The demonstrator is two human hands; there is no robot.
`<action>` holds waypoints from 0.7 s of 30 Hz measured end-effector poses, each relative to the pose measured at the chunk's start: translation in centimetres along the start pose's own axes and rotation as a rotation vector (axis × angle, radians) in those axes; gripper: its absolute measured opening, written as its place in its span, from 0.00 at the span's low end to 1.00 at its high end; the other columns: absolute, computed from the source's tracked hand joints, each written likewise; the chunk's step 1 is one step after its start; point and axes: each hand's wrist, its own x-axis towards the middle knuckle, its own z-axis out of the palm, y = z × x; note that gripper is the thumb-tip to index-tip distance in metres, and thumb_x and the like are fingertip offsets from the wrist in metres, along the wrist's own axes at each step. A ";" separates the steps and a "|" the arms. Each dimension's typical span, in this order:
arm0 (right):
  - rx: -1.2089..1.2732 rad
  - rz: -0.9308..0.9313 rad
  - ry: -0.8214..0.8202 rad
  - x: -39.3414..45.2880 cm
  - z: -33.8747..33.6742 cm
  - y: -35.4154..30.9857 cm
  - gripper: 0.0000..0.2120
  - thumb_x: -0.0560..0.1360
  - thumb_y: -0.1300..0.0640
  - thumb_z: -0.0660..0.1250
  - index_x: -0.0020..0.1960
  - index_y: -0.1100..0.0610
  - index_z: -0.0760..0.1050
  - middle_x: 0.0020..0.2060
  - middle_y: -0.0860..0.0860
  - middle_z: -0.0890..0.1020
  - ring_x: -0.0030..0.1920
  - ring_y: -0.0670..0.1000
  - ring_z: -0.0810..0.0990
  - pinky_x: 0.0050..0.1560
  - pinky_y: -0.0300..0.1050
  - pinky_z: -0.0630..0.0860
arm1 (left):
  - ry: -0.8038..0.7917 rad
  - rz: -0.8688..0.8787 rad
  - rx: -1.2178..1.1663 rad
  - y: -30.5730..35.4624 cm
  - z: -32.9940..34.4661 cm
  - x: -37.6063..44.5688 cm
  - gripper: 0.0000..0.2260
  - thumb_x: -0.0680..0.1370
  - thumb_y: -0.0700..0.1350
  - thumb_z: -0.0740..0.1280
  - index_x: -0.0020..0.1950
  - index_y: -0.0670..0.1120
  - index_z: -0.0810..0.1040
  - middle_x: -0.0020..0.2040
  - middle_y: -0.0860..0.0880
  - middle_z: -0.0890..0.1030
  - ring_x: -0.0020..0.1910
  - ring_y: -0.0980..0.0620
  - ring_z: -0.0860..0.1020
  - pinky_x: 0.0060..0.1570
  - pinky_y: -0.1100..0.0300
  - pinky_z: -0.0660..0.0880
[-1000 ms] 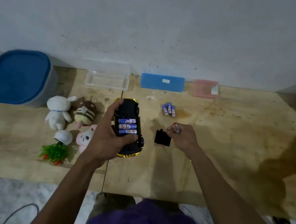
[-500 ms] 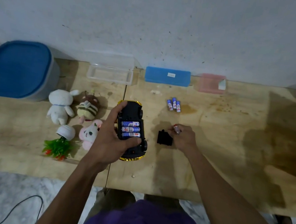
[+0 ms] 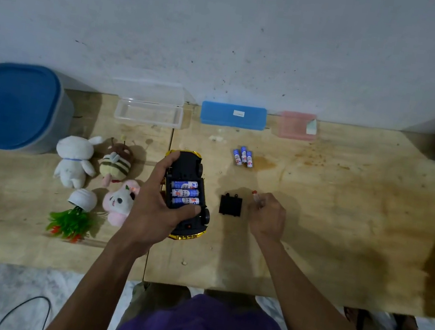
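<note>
Since the toy car point(image 3: 186, 164) is flipped belly-up at the middle of the table point(image 3: 340, 239) with the left hand point(image 3: 155, 212) wrapped round its sides, I'd guess it's light hollow plastic, stiff but glossy, so hold the body, not the wheels. The black battery cover point(image 3: 230, 205) lies flat just right of it; it looks thin and rigid, so pinch an edge. The right hand point(image 3: 269, 217) is curled round a tiny screwdriver point(image 3: 256, 197) beside the cover, probably slippery. Three batteries point(image 3: 185, 193) sit in the bay.

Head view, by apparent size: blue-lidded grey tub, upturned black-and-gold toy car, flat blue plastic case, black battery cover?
1. Blue-lidded grey tub
2. Black-and-gold toy car, though nearer the camera
3. Flat blue plastic case
4. Black battery cover
</note>
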 end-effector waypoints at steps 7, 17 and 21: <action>-0.034 0.053 0.015 0.2 0.4 0.7 0.08 0.77 0.53 0.71 0.51 0.58 0.84 0.47 0.57 0.85 0.48 0.59 0.83 0.45 0.47 0.77 | -0.006 0.006 0.007 0.2 0.7 -0.4 0.41 0.70 0.26 0.74 0.72 0.60 0.64 0.49 0.78 0.76 0.47 0.64 0.83 0.42 0.63 0.83; -0.017 0.058 -0.018 0.4 0.2 0.6 0.13 0.77 0.49 0.70 0.51 0.59 0.83 0.46 0.57 0.84 0.47 0.59 0.82 0.43 0.46 0.75 | -0.003 -0.002 -0.005 0.5 1.1 -0.6 0.42 0.70 0.27 0.75 0.74 0.59 0.64 0.49 0.77 0.77 0.48 0.63 0.83 0.42 0.62 0.83; 0.084 0.023 0.012 -0.6 -2.4 -2.8 0.10 0.75 0.52 0.71 0.52 0.57 0.82 0.48 0.55 0.83 0.45 0.54 0.82 0.45 0.44 0.76 | -0.005 0.009 -0.032 0.9 1.0 -0.8 0.43 0.70 0.27 0.75 0.73 0.61 0.64 0.50 0.76 0.77 0.48 0.63 0.83 0.45 0.57 0.84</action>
